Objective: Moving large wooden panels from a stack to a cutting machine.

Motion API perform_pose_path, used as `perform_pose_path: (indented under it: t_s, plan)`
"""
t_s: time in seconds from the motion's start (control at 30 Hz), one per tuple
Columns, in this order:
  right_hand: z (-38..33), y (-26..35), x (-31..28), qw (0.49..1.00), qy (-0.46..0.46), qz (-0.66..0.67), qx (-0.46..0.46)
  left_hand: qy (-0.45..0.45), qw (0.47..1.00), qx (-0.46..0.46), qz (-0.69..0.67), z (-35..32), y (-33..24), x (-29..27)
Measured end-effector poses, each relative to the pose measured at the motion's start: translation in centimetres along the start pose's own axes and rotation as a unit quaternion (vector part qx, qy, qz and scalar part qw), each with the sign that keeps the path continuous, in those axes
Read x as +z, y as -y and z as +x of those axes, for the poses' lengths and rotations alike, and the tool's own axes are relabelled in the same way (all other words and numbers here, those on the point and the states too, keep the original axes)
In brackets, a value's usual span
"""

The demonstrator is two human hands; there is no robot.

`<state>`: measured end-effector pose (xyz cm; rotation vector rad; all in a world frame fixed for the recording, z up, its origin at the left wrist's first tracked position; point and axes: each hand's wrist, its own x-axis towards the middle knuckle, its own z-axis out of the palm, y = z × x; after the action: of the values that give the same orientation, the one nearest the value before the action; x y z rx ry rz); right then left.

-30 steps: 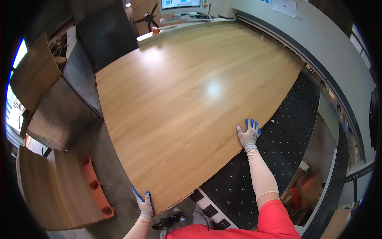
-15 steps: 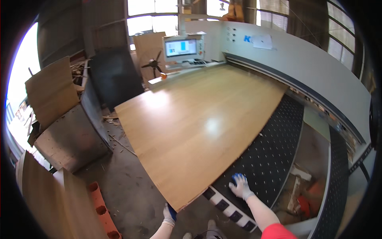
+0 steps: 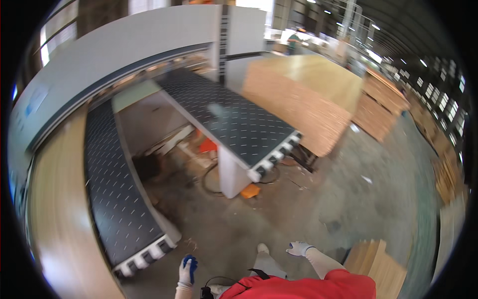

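White-and-blue-gloved left hand (image 3: 187, 270): released, lower centre, near black white-dashed counter (image 3: 118, 199).
White-gloved right hand (image 3: 299, 248): released, lower centre.
Tan wood-grain panel (image 3: 59, 194): left of frame, alongside counter.
Footing: best kept wide of counter corners.

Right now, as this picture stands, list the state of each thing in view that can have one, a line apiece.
Left hand: gloved, empty, fingers loosely curled.
Right hand: gloved, nothing visible in it, held over the floor.
Near black table: level, pale-dotted top showing.
Wood-grain board: flat, along that table's left side.
Far black table: level, top blurred.
Panels: stacked.
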<state>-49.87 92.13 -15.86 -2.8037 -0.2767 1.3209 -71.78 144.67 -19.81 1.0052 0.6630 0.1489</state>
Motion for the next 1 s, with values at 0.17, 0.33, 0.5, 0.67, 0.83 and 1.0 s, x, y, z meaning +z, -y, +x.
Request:
perform_pose_path:
  t_s: [0.17,0.33,0.5,0.67,0.83,1.0]
  plan:
    - [-2.6,-13.4,6.6,0.970,-0.089,0.207,0.095,0.172,0.976,0.045,0.125,10.2,-5.1,21.1]
    - [-3.8,-25.1,9.0,0.964,0.002,0.233,0.125,0.305,0.945,0.023,0.117,16.7,-1.0,49.5]
    - [-5.6,-32.9,3.7,0.923,-0.052,0.346,0.163,0.528,0.808,0.042,0.259,14.1,4.0,71.6]
    - [-4.9,-40.5,-2.8,0.897,-0.104,0.334,0.271,0.641,0.657,0.097,0.385,17.3,6.5,86.8]
    - [-0.9,-45.3,-6.8,0.822,-0.238,0.424,0.297,0.644,0.576,0.309,0.397,26.2,6.3,101.9]
    - [5.0,-47.8,-9.2,0.792,-0.173,0.460,0.362,0.635,0.494,0.417,0.423,32.6,4.1,118.9]
